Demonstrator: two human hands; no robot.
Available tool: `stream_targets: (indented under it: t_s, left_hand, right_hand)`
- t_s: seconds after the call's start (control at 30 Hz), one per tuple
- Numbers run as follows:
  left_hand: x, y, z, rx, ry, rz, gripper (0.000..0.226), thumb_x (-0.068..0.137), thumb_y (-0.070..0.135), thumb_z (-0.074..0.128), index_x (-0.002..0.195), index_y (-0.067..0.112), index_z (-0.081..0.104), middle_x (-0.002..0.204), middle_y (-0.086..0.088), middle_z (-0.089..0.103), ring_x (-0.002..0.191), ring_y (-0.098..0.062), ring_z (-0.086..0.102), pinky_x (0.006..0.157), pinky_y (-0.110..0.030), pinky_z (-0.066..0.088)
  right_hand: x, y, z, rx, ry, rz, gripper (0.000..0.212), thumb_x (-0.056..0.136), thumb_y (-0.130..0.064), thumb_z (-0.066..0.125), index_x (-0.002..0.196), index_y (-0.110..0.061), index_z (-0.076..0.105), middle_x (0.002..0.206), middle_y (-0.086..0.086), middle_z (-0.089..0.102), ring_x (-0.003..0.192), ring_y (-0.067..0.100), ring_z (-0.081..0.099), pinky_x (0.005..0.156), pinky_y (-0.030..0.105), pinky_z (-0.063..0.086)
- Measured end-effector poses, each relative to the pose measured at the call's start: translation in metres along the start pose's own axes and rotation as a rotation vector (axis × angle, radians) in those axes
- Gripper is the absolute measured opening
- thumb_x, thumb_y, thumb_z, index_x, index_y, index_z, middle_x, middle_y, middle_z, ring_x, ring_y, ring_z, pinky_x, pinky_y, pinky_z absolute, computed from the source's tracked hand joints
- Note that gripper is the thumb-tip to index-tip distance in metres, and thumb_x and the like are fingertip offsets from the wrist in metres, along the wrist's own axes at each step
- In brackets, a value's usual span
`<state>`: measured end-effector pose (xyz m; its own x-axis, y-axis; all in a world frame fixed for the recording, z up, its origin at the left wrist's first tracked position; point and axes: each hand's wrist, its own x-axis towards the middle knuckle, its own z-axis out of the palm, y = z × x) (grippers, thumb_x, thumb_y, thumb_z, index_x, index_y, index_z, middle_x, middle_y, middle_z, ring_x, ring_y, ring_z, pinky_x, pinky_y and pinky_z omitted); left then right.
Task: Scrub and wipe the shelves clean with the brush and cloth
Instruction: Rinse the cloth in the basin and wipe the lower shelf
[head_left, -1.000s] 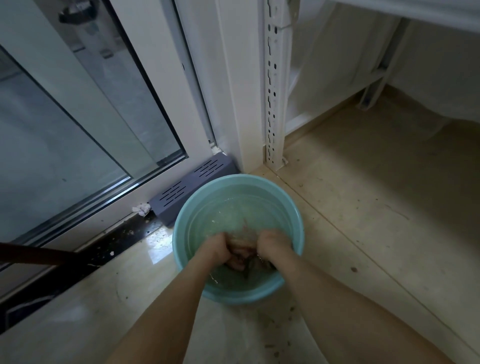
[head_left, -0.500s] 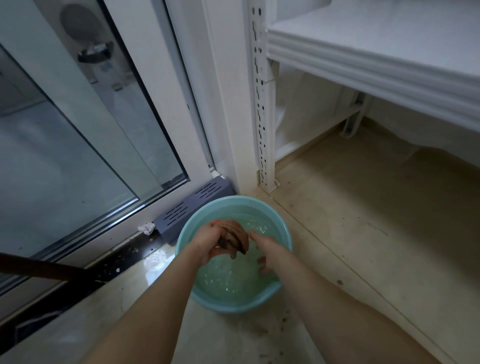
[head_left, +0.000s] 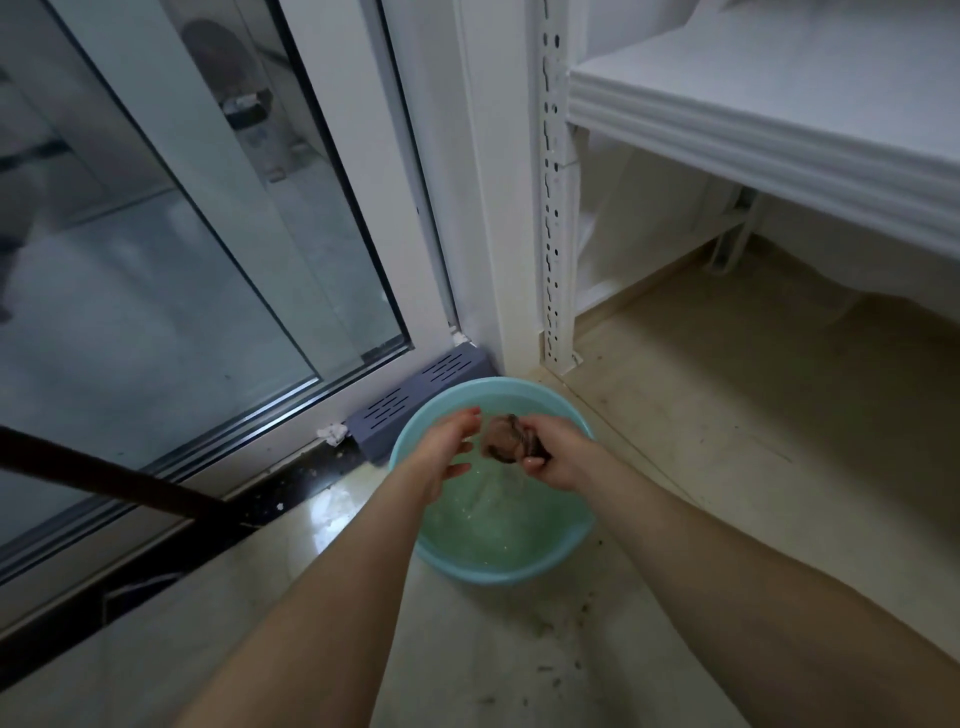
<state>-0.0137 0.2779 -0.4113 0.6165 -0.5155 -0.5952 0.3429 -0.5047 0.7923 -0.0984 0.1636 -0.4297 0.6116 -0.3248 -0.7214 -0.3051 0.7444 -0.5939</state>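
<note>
Water runs off the wadded brown cloth (head_left: 506, 439), lifted out of the round turquoise plastic basin (head_left: 498, 574) and passed across. The right hand (head_left: 558, 457) now has its fingers curled tight round it above the water, while the left hand (head_left: 447, 452), which held it a moment ago, hangs just beside with fingers slack, empty. Rinsing looks finished; the white metal shelf (head_left: 753, 119) awaits wiping.

cloth (head_left: 503, 439) | is lifted from the basin (head_left: 498, 572) | is passed from left hand (head_left: 444, 457) to right hand (head_left: 561, 458) | left hand is opened
</note>
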Motion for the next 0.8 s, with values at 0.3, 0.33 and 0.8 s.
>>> stream_targets:
  t_s: [0.3, 0.33, 0.8]
  left_hand:
    - [0.013, 0.004, 0.038, -0.05, -0.032, 0.251, 0.033, 0.098, 0.02, 0.048, 0.12, -0.001, 0.061, 0.104, -0.014, 0.065, 0.097, -0.02, 0.061, 0.093, -0.035, 0.048]
    - [0.016, 0.004, 0.041, -0.021, 0.006, 0.211, 0.034, 0.099, 0.023, 0.047, 0.114, -0.003, 0.062, 0.103, -0.015, 0.065, 0.097, -0.023, 0.061, 0.092, -0.036, 0.048]
    - [0.034, 0.005, 0.049, -0.183, 0.027, -0.018, 0.041, 0.099, 0.034, 0.045, 0.069, 0.008, 0.055, 0.047, -0.005, 0.057, 0.04, -0.015, 0.055, 0.041, -0.021, 0.046]
  right_hand:
    - [-0.011, 0.007, 0.006, -0.15, -0.083, 0.197, 0.049, 0.099, -0.057, 0.03, 0.073, -0.019, 0.046, 0.053, -0.002, 0.043, 0.028, 0.003, 0.032, 0.025, 0.009, 0.016]
    - [-0.01, 0.008, 0.005, -0.163, -0.081, 0.207, 0.053, 0.096, -0.063, 0.03, 0.073, -0.018, 0.046, 0.049, -0.001, 0.044, 0.028, 0.003, 0.031, 0.026, 0.009, 0.017]
    - [-0.001, 0.01, 0.007, -0.482, 0.033, 0.082, 0.074, 0.079, -0.085, 0.022, 0.063, -0.015, 0.043, 0.048, 0.001, 0.038, 0.03, 0.006, 0.025, 0.031, 0.011, 0.017]
